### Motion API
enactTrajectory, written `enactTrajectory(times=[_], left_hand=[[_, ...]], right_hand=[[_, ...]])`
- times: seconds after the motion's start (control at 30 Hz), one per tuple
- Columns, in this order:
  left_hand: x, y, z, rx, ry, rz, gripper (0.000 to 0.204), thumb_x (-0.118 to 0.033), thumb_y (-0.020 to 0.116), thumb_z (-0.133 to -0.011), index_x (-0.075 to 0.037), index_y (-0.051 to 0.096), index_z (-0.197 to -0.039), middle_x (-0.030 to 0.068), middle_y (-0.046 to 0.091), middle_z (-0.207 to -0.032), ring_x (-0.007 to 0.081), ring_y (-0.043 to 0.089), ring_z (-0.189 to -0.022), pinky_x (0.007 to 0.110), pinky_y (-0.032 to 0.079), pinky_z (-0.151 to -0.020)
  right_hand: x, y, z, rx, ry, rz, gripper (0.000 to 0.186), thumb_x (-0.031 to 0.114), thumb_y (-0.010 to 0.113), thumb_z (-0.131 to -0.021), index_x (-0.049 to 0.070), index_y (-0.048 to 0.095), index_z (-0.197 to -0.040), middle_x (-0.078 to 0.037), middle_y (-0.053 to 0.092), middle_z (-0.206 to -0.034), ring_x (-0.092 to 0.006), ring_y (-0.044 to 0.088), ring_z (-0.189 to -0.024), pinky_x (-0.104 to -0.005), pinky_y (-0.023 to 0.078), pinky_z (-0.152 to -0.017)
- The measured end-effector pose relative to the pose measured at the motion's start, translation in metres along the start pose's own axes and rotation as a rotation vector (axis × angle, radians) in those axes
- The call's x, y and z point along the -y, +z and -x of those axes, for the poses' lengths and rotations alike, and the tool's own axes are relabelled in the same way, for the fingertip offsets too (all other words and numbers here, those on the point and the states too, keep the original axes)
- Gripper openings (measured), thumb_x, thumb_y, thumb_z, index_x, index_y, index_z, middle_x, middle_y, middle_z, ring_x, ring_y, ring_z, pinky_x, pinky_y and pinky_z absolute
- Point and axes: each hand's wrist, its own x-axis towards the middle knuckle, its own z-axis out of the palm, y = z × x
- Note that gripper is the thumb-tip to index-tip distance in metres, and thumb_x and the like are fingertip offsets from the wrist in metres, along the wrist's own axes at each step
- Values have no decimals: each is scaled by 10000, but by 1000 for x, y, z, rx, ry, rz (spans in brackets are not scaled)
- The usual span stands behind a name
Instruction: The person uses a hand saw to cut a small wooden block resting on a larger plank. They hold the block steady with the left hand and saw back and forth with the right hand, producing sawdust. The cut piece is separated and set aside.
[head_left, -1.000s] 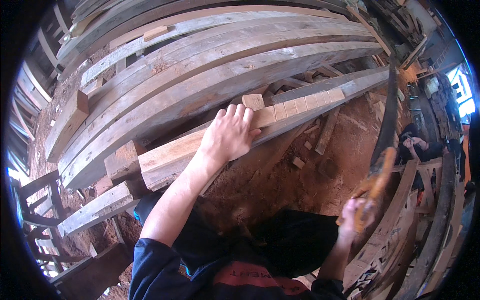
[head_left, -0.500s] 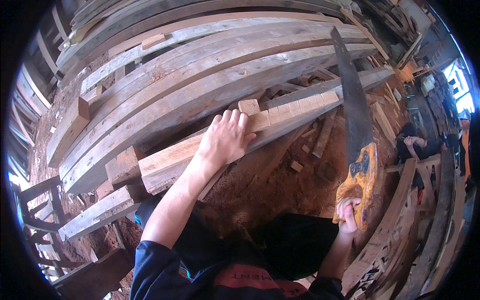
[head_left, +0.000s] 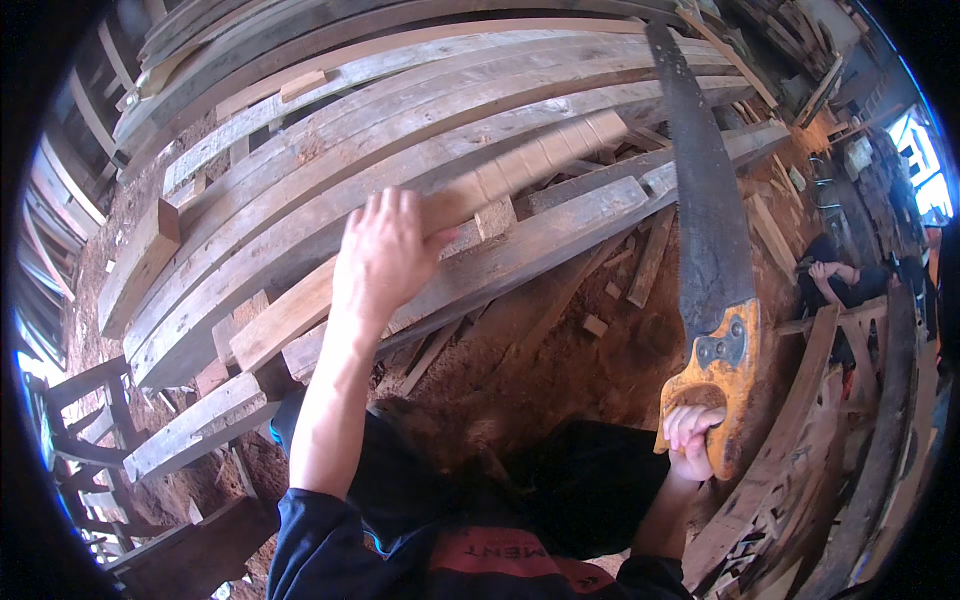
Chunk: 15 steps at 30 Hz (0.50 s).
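Note:
My left hand (head_left: pixel 385 255) is closed around a long pale wooden batten (head_left: pixel 520 170) with pencil marks across it, lifted at an angle above a thick plank (head_left: pixel 560 230). A small wooden block (head_left: pixel 495 217) rests on that plank just right of my fingers. My right hand (head_left: pixel 692 438) grips the orange handle of a hand saw (head_left: pixel 705 220), whose dark blade points up and away over the timber pile.
Long weathered planks (head_left: pixel 400 90) are stacked across the upper view. Reddish sawdust ground (head_left: pixel 560 370) with offcuts lies below them. Another person (head_left: pixel 835 275) crouches at the right by more boards. A wooden frame (head_left: pixel 85 410) stands at the left.
My left hand has lifted the marked batten up off the plank. My right hand has raised the saw so its blade now points up over the pile.

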Motion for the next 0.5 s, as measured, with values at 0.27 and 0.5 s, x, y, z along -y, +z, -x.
enactTrajectory(times=[0.27, 0.5], left_hand=[[39, -34, 13, -157, -224, 65, 574, -527, 611, -898, 32, 538, -1008, 203, 591, -973, 360, 603, -940, 455, 486, -837], [64, -45, 19, -172, -378, 94, 563, -523, 641, -874, 20, 572, -1010, 204, 612, -1002, 383, 594, -981, 460, 474, -844]], right_hand=[[-4, 8, -4, 77, 95, -565, 245, 274, 555, -999, 87, 414, -929, -34, 428, -690, -163, 434, -537, -332, 401, -560], [-12, 4, -7, 61, 150, -701, 267, 298, 550, -1001, 88, 406, -922, -33, 422, -667, -158, 424, -533, -331, 398, -554]])
